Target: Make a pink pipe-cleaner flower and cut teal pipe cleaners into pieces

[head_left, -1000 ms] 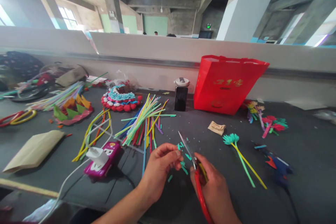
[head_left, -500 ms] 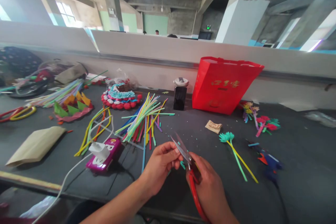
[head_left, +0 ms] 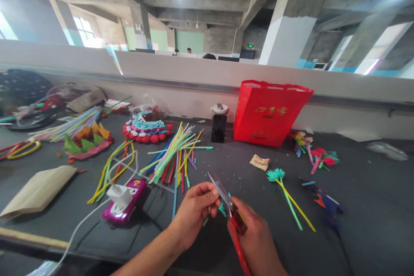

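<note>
My right hand (head_left: 254,228) is wrapped round the red handles of a pair of scissors (head_left: 223,192). The blades point away and to the left, passing close by my left fingertips. My left hand (head_left: 197,209) is closed in a pinch; whatever lies between thumb and finger is mostly hidden. Small teal pieces (head_left: 222,210) show just below, between the two hands; whether they are held or lie on the table I cannot tell. To the right lies a teal flower (head_left: 276,175) with a green and a yellow stem crossing.
Thin coloured sticks (head_left: 177,155) lie heaped beyond my left hand. Nearer left sits a purple power strip (head_left: 124,202) with a white plug and cable. A red bag (head_left: 270,114) and a phone (head_left: 219,128) stand at the back. A glue gun (head_left: 326,202) lies right.
The scissor blades appear closer together than before. Both hands stay nearly in place, while the whole view has tilted slightly upward and shifted.
</note>
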Tool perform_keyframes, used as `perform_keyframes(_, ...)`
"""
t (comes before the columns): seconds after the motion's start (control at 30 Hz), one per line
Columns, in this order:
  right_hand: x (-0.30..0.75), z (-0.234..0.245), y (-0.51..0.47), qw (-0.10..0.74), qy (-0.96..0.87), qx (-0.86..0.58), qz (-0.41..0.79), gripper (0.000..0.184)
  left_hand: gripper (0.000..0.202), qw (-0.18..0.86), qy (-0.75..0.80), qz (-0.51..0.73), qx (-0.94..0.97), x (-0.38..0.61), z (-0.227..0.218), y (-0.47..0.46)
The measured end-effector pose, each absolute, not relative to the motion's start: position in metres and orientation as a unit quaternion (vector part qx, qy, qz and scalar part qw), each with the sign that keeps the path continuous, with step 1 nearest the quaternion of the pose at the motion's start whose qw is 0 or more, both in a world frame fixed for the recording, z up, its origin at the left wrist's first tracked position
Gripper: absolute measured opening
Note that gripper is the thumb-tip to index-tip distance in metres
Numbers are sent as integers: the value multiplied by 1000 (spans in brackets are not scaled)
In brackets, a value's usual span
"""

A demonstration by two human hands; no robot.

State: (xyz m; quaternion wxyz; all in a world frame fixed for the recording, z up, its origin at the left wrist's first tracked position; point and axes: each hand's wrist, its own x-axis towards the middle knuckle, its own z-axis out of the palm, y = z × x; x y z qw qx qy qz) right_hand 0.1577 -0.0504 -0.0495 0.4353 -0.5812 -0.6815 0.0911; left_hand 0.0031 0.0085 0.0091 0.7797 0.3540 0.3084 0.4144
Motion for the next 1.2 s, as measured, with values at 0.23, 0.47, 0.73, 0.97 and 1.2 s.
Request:
perform_keyframes(0.23, 156, -53, -49, 451, -681, -572, 79, 39, 24, 784, 305, 414, 348, 4, 6, 11)
perform_keyframes(0.47, 156, -55, -50, 432, -674, -590, 105, 42, 23, 780, 301, 424, 349, 4, 8, 11)
perform_keyframes(0.73, 157, -52, -50, 410, -675, -606, 93, 42, 23, 786, 299, 418, 344, 5, 4, 8)
perform_keyframes(0.97, 157, -52, -52, 435, -669, -590, 123, 40, 23, 805, 295, 402, 321, 7, 4, 7)
perform_keyframes(1.2, 163, -42, -47, 487, -605, -619, 119, 35, 21, 836, 268, 357, 319, 6, 1, 7)
